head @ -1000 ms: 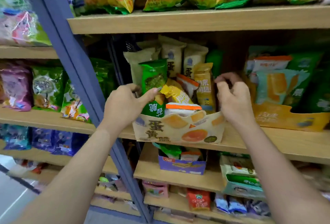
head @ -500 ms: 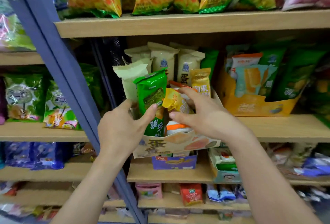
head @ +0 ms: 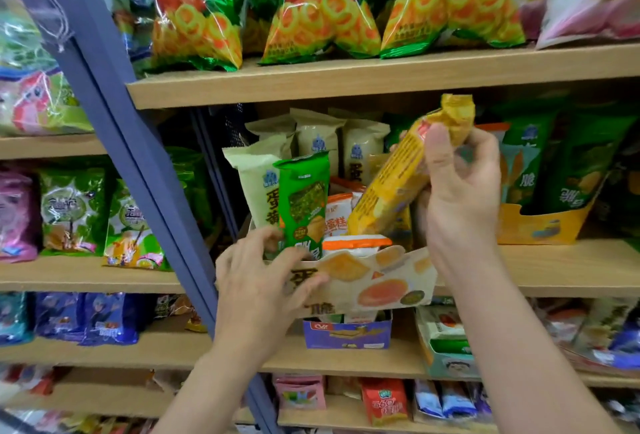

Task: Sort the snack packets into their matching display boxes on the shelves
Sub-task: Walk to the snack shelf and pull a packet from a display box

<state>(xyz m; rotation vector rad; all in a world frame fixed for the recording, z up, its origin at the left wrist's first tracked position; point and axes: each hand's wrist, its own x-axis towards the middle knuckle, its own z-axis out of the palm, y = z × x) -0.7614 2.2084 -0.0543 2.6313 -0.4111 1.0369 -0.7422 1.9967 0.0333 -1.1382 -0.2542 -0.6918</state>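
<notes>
A wooden shelf is seen level with both hands, with a second shelf board above them, on which large green and orange ring-snack bags are stood. A blue upright post is seen slanting past, just left of the left hand.

To the right of the right hand an orange display box is set on the shelf; green packets are stood upright in it. Between the two hands a cream display box printed with egg-yolk pictures is placed at the shelf edge. It is filled with a mix: pale cream packets at the back and left, a green packet upright just above the left hand, and an orange-topped white packet lying behind the front wall. Below the hands, on the next shelf down, a small purple box is seen.

The box's front left corner is held by the left hand, with the thumb laid across the front panel and the fingers curled over the rim, though this hand is blurred. A yellow packet is pinched by the right hand, thumb in front and fingers behind. The packet is held tilted above the right half of the cream box, its upper end raised past the fingertips.
</notes>
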